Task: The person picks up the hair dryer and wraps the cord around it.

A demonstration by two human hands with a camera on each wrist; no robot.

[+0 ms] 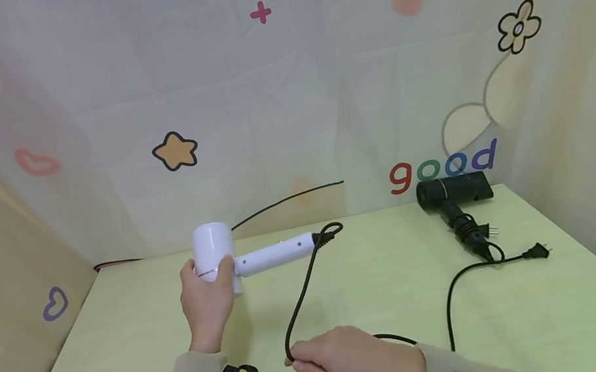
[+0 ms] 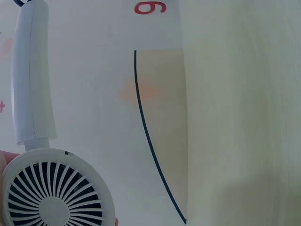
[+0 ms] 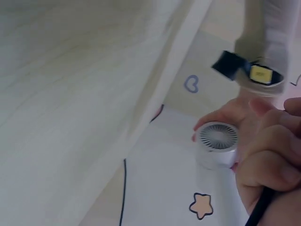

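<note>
A white hair dryer [image 1: 274,256] is held up above the table by my left hand [image 1: 208,299], which grips its barrel with thumb and fingers on either side. Its handle points to the right in the head view. In the left wrist view the slatted round grille [image 2: 54,195] of the dryer faces the camera. From the handle's end runs a black power cord [image 1: 305,286], looped near the handle. My right hand [image 1: 353,362] pinches this cord below the handle, its fingers curled around it in the right wrist view.
At the table's [image 1: 141,346] back right lies a black hair dryer [image 1: 454,190] with its cord wound around the handle. A black plug [image 1: 535,251] on a cord rests in front of it. A patterned curtain [image 1: 270,98] encloses the back and sides.
</note>
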